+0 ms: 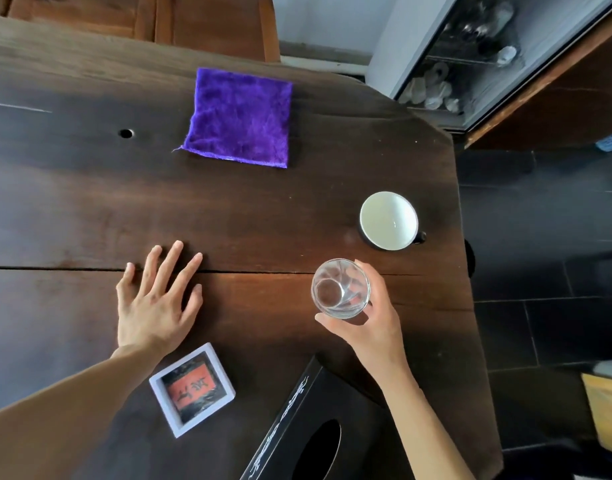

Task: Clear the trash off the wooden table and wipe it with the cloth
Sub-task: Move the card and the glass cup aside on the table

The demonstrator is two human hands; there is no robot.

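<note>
The left hand (155, 303) lies flat on the wooden table (72, 202) at lower left of centre, its fingers spread and straight, holding nothing. Just below its wrist sits a small white-framed picture (192, 389) with an orange panel. Up the frame, well apart from both hands, the purple cloth (240, 117) lies folded square near the table's far edge. At the bottom centre a black tissue box (315, 431) juts in at an angle, just beside the right forearm. The right hand (370, 327) grips 1 clear glass (340, 288), thumb and fingers curled round its side; whether it rests on the table I cannot tell. Just above the glass stands a dark cup (389, 220) with a white inside, near the table's right edge.
</note>
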